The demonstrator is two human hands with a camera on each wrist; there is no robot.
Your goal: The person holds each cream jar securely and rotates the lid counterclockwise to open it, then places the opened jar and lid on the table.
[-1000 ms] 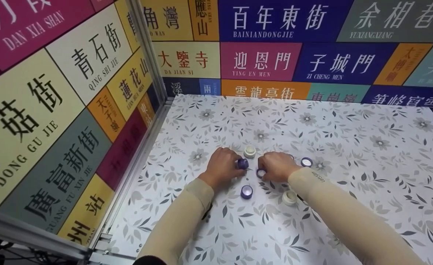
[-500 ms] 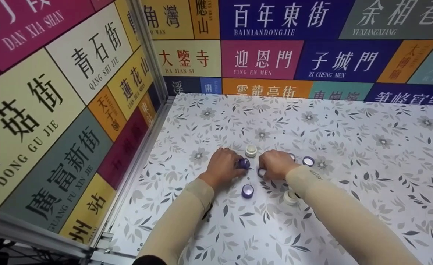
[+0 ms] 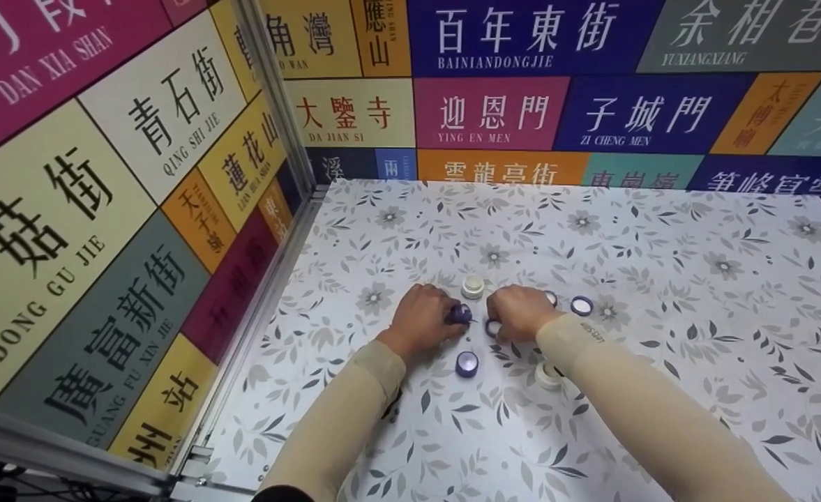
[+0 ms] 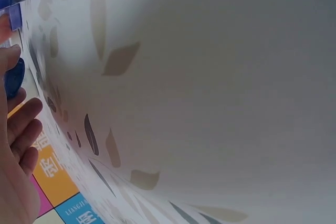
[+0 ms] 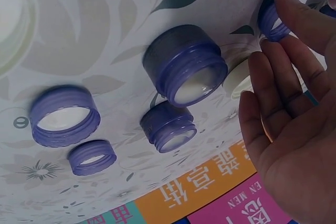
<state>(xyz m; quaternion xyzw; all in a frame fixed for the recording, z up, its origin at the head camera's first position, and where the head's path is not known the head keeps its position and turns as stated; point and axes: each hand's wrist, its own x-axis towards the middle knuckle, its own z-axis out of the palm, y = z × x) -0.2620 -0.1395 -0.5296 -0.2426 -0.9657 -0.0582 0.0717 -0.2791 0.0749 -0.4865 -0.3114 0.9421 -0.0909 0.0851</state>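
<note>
My left hand pinches a small purple jar between thumb and fingers, low over the table. Just to its right, my right hand holds a purple screw lid at its edge, thumb on one side and fingertips on the other. The lid and the jar are a short gap apart in the head view. A larger purple jar stands in front, between the two forearms. In the right wrist view, an open purple jar and a smaller open purple jar stand beside the right hand.
One cream-white jar stands behind the hands, another partly under the right sleeve. Two purple lids, one at the right and one half hidden by the right hand, lie on the leaf-patterned table. Sign-printed panels border it.
My right hand has shifted slightly left, showing more of the lid behind it. The left hand stays put with the jar, which is turned a little.
</note>
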